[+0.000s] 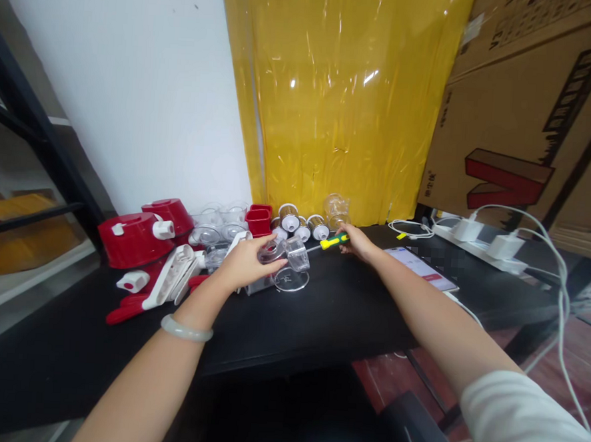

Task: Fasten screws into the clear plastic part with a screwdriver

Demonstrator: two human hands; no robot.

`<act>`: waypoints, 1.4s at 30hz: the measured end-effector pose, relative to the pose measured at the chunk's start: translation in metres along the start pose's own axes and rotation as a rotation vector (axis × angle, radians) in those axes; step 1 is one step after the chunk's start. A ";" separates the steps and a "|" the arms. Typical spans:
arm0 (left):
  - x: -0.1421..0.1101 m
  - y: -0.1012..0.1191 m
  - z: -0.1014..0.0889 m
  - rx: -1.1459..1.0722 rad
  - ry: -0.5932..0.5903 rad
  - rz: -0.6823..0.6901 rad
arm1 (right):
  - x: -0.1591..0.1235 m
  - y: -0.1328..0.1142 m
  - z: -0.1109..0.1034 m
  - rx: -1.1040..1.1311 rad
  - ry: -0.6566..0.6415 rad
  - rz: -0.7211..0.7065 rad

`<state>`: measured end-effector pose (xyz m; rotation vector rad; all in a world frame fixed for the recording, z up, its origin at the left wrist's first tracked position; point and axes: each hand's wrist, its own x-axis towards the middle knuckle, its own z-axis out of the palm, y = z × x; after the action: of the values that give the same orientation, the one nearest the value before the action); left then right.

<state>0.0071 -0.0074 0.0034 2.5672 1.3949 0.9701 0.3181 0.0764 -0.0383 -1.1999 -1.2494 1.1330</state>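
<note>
My left hand [253, 262] is closed around a clear plastic part [297, 254], thumb below and fingers above. A clear round disc [292, 280] shows just under that part; whether they are joined I cannot tell. In my right hand [357, 241] is a screwdriver [334, 241] with a yellow and green handle. Its metal shaft points left, the tip at or very near the clear part. Right behind them lie several white-capped cylinders [318, 227] with gold-brown sides. A clear plastic vessel [336, 207] stands just beyond my right hand.
Red housings [134, 240], white handle-like pieces [172, 275], more clear parts [215, 223] and a red square container [259, 219] crowd the left of the black table [319, 322]. At right are a phone [420, 267], a power strip [479, 245] with cables, and a cardboard box [511, 127].
</note>
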 end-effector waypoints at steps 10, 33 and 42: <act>0.001 0.000 0.000 0.006 -0.004 0.000 | 0.002 0.003 0.000 -0.010 -0.002 -0.052; 0.001 -0.001 0.000 0.024 -0.004 0.006 | -0.001 -0.002 0.001 0.153 -0.061 0.002; 0.000 0.002 -0.001 0.014 0.000 0.006 | 0.002 0.002 -0.003 -0.043 -0.022 -0.049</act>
<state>0.0083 -0.0091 0.0051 2.5827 1.3990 0.9645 0.3214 0.0781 -0.0405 -1.1849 -1.3194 1.0912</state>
